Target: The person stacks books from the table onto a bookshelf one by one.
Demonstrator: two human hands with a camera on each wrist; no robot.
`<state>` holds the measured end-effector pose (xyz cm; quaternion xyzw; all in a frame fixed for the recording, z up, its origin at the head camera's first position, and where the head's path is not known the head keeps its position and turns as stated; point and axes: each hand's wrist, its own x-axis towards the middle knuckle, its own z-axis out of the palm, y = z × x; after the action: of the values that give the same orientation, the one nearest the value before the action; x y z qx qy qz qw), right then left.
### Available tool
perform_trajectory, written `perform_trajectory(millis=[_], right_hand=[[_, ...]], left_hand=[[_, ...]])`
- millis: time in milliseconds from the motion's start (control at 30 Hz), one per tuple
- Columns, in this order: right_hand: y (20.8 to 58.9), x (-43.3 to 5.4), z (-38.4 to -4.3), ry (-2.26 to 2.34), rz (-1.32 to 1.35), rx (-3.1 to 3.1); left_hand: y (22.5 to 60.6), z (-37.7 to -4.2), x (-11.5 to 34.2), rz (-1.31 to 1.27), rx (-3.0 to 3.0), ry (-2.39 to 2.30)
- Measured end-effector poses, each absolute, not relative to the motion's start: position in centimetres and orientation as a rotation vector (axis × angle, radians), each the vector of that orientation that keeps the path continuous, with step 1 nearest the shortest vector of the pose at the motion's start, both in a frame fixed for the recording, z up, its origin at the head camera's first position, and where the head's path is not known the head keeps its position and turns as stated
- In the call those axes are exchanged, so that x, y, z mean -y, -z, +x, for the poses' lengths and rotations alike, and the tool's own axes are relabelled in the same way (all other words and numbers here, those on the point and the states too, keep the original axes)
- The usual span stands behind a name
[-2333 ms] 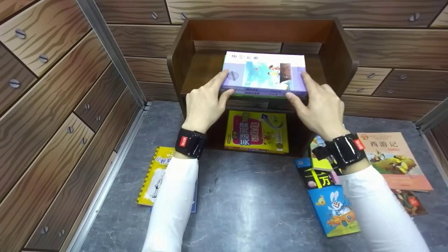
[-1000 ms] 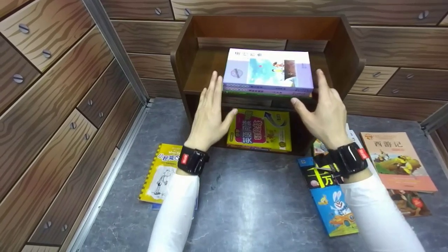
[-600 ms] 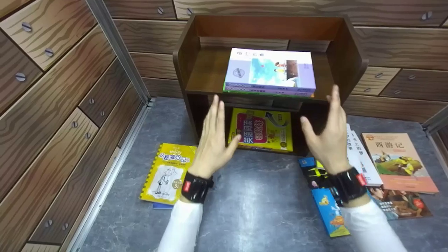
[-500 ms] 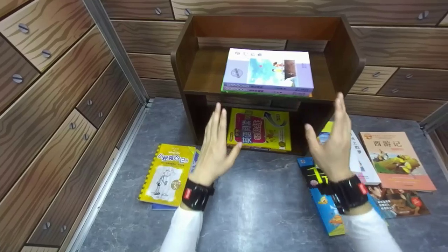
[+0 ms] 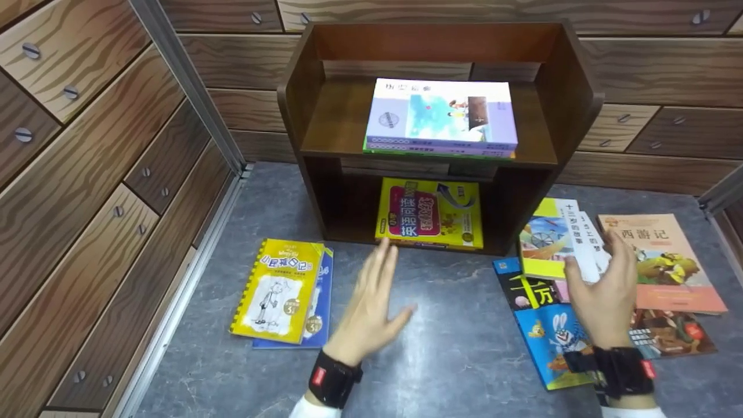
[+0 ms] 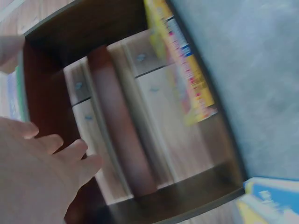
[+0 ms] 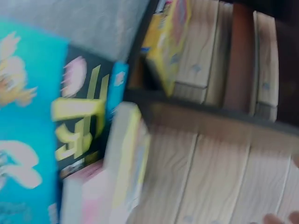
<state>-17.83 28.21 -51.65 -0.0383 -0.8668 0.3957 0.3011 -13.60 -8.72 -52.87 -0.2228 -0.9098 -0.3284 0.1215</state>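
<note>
Purple book [image 5: 441,118] on shelf [image 5: 325,125], both hands [image 5: 371,310] empty, apart below

Bare floor [image 5: 441,348] lies between the left hand [image 5: 371,313] and right hand [image 5: 603,296]. Ahead of the fingers stands the shelf [image 5: 302,98]; books [image 5: 580,244] crowd under the right fingertips.

Your left hand [image 5: 371,310] hangs in the air with its fingers straight and close together, thumb spread to the side, holding nothing. Your right hand [image 5: 603,293] is raised edge-on with its fingers straight and pointing forward, also empty. Both wrists wear black bands, with a strip of white sleeve showing below each at the bottom edge of the head view.
</note>
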Motion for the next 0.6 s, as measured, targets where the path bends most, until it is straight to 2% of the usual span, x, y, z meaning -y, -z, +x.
perform_trajectory(millis=[200,400,600], right_hand=[[54.2,-30.2,-17.4,-0.952,-0.336,2.549],[56.5,-32.0,-18.6,-0.864,-0.484,2.716],[56.9,-33.4,-19.9,-0.791,-0.564,2.973]], left_hand=[[55.6,-11.7,7.7,-0.630,2.832,0.887],[57.5,-10.8,6.8,-0.583,2.940,0.824],[58.2,-10.3,6.5,-0.579,2.990,0.816]])
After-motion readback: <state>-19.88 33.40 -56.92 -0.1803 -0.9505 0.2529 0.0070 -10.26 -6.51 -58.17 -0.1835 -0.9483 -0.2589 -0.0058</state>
